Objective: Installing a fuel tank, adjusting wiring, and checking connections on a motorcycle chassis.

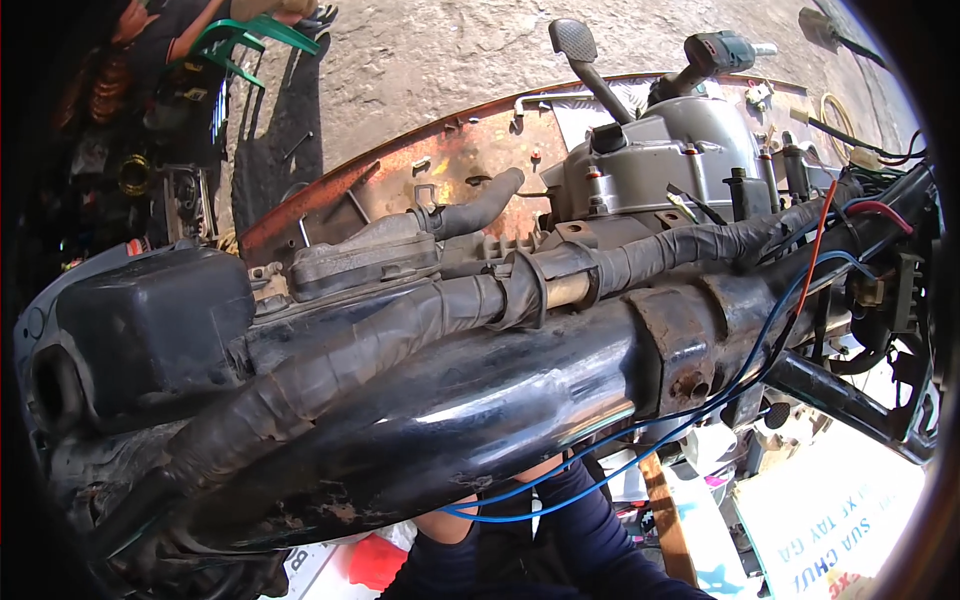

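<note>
Blue wires [714,402] beside black tube [490,390]

Motorcycle workshop: stripped frame [490,400], exposed engine [670,150], power tool [720,52].

A green chair [290,37] stands at upper left on the concrete [400,80], beside a person [165,28] in a dark top. A rusty red tray [500,140] lies on the ground, with a power driver [718,52] near its far edge. At lower right, a wooden slat [665,520] lies near a white sign [840,525]; a red cloth [378,563] shows at the bottom.
</note>
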Available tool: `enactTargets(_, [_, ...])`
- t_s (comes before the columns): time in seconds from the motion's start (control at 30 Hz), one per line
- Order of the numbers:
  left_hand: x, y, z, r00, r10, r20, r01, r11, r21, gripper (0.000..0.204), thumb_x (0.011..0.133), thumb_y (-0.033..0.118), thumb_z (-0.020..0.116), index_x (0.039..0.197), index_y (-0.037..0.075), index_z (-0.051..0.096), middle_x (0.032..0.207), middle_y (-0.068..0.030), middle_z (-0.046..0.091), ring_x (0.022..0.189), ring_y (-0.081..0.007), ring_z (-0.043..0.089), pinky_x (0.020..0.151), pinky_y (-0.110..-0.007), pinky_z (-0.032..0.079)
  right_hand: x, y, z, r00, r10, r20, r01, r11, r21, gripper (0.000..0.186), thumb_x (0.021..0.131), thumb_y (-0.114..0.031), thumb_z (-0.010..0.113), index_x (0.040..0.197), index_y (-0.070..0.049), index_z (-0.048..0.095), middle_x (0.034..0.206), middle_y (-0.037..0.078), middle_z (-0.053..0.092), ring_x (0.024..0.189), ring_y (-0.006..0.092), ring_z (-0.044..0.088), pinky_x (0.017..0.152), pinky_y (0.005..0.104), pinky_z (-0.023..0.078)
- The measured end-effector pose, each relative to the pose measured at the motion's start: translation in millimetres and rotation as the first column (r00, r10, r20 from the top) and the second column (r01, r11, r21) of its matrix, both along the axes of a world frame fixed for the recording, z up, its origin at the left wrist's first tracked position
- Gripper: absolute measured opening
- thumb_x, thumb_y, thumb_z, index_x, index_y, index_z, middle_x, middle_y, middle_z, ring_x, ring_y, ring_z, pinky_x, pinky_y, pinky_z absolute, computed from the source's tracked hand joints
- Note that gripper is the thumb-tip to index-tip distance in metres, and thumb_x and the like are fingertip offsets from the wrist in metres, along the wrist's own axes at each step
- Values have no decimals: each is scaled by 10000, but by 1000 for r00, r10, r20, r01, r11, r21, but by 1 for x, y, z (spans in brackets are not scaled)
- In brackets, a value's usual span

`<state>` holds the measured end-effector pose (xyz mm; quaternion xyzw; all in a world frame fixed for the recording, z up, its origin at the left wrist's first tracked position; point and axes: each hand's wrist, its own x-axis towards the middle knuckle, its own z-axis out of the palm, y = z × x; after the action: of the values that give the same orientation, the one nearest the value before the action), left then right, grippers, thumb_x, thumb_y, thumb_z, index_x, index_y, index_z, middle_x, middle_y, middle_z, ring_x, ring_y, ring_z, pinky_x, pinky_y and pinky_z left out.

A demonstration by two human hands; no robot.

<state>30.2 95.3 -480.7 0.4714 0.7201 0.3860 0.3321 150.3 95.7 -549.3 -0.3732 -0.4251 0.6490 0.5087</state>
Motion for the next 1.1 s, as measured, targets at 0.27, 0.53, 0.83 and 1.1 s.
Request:
enactTargets(0.27, [1, 1, 0, 989, -113, -93, 102, 988, -116, 380, 813, -38, 644, 1168, 34, 531, 874, -141, 646, 709, -235, 657, 514, -289, 505, 11, -12, 2, 941, 212, 266, -165, 968, -188, 320, 794, -142, 772, 1075, -38, 658, 973, 50, 694, 847, 169, 651, 764, 317, 507])
enactTargets(0.53, [-16, 21, 32, 855, -110, -507, 336, 862, 379, 529, 826, 73, 653, 1304, -28, 451, 1232, -161, 568, 1016, -223, 619, 858, -324, 524, 15, -2, 65, 795, 72, -603, -382, 831, -404, 192, 905, -175, 682, 926, 12, 640, 710, 37, 621, 589, 87, 539, 513, 228, 401])
enactTargets(0.83, [0, 16, 2, 998, -31, -58, 53, 912, 407, 548, 881, 222, 602, 1326, -42, 422, 1265, -168, 538, 1187, -267, 519, 1075, -420, 347, 24, 2, 45, 795, 101, -598, -368, 864, -344, 250, 927, -232, 655, 923, 11, 599, 624, 41, 566, 589, 102, 546, 523, 241, 411])
enactTargets(1.1, [-9, -6, -24, 913, -55, 404, 15, 995, 101, 499, 902, 216, 580, 1305, -45, 442, 1223, -168, 563, 1103, -270, 575, 1003, -418, 420, 27, 6, 66, 752, 20, -659, -387, 822, -417, 197, 899, -117, 673, 991, 12, 556, 721, 58, 582, 607, 129, 573, 539, 263, 460])
